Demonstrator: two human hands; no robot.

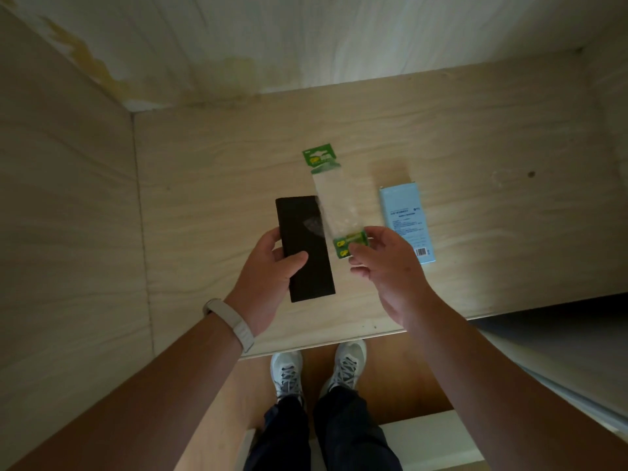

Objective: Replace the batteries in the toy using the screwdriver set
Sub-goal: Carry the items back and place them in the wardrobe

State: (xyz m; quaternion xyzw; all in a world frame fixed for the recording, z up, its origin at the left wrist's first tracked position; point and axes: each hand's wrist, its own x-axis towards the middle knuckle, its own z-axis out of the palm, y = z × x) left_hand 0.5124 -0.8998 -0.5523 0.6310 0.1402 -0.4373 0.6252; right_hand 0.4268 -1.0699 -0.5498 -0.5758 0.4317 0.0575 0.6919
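Note:
A flat black rectangular case (307,253) is over the middle of the wooden table, and my left hand (268,270) grips its near left edge with the thumb on top. My right hand (384,263) pinches the near end of a long clear battery pack (334,198) with a green header card. Green batteries (350,244) sit in the pack's near end, right at my fingertips. The pack's far end reaches toward the wall. A light blue box (406,220) with small print and a barcode lies flat on the table to the right.
The pale wooden table (492,232) sits in a corner, with a wall panel on the left and a stained white wall behind. Its front edge runs just below my wrists. My shoes (317,372) stand on the floor under it.

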